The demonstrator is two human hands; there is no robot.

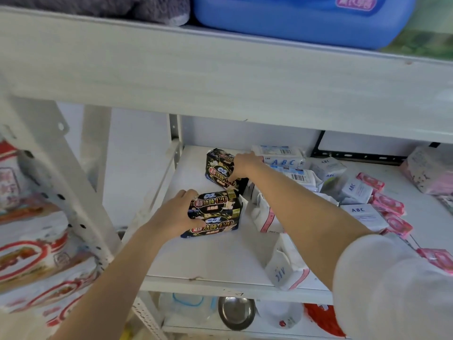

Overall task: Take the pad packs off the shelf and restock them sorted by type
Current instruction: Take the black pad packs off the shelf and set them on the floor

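Note:
Two black pad packs (215,213) lie stacked near the front left of the white shelf (196,256). My left hand (175,212) grips the left end of this stack, thumb on the lower pack. Farther back stands a third black pad pack (219,169), tilted, and my right hand (242,165) holds its right side with curled fingers. To the right lie white and blue ABC packs (285,161), white packs with pink trim (263,214) and small pink packs (389,212).
An upper shelf board (220,77) overhangs close above, carrying a blue container (301,18). A perforated metal upright (61,182) stands left, beside red and white bags (36,253). Below the shelf sit a steel bowl (236,315) and plastic containers.

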